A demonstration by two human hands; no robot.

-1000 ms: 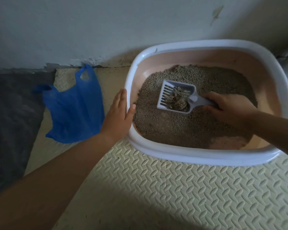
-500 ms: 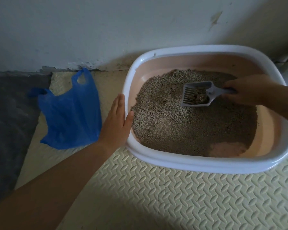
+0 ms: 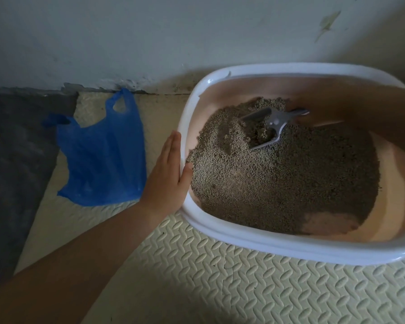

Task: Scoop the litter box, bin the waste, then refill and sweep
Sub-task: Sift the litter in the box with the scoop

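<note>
Binning, refill and sweep are all left, I think: inside the litter box (image 3: 243, 240) my right hand (image 3: 332, 106) grips the scoop (image 3: 274, 123), my flat left hand (image 3: 166, 181) presses its side.

Floor is covered w/ a cream foam mat (image 3: 220, 277), raised tread pattern, seams btwn tiles visible. At its L edge it meets a dark grey stretch (image 3: 17, 160) (carpet or bare floor, can't tell). Directly on the mat: a blue plastic bag (image 3: 103, 160), lying flat & crumpled, handles toward the wall (image 3: 150, 31); to its R, not touching, a white-rimmed litter box (image 3: 243, 239), far side near the wall. Grime along the mat-wall joint.
</note>
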